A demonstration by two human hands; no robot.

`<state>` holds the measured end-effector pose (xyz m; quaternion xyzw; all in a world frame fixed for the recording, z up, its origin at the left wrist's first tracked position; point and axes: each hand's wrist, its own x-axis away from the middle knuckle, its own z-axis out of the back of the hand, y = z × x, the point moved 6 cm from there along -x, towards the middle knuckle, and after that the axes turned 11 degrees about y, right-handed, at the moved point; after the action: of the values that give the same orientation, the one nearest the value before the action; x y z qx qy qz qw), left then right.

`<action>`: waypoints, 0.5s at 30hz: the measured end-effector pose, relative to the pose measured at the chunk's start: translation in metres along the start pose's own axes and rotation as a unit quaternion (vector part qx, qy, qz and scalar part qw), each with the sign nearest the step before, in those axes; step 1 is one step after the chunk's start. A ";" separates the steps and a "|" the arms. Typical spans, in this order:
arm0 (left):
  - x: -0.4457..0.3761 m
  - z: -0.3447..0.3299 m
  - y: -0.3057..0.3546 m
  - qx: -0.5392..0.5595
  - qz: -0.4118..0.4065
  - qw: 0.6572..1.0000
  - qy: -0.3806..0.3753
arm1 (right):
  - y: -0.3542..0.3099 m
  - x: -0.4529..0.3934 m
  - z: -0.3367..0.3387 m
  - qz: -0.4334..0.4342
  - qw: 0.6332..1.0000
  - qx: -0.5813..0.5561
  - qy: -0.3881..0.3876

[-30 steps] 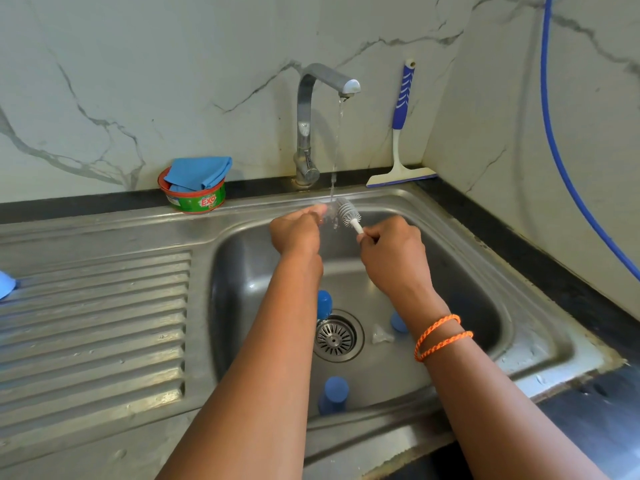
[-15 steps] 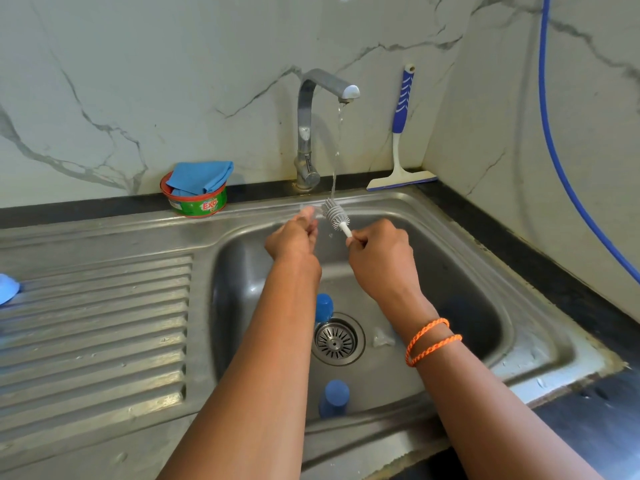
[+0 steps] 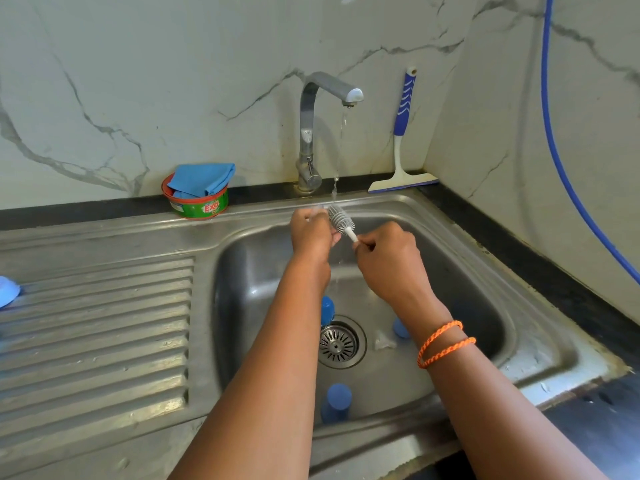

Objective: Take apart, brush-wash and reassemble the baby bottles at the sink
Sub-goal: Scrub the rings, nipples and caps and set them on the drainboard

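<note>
Fingers of right hand point(image 3: 388, 258) grip the brush point(image 3: 341, 221); left hand point(image 3: 311, 232) pinches something small, unclear.

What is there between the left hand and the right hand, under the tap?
In the head view, the grey head of the small brush lies between the left hand and the right hand, which grips its white handle.
</note>
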<state>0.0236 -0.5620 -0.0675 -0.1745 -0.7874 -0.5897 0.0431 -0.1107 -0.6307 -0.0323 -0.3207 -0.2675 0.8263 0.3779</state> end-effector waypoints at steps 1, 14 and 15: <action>-0.001 -0.001 0.000 0.012 -0.002 1.000 -0.003 | 0.000 0.001 0.002 0.001 1.000 -0.002 -0.003; 0.005 -0.012 0.006 -0.068 -0.110 0.990 -0.053 | 0.005 -0.008 0.039 0.018 0.994 0.068 0.085; 0.005 -0.012 0.005 -0.045 -0.092 0.993 -0.056 | 0.005 -0.008 0.040 0.016 0.994 0.074 0.080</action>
<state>0.0188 -0.5711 -0.0577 -0.1359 -0.7738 -0.6154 -0.0639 -0.1382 -0.6479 -0.0070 -0.3611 -0.1691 0.8217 0.4073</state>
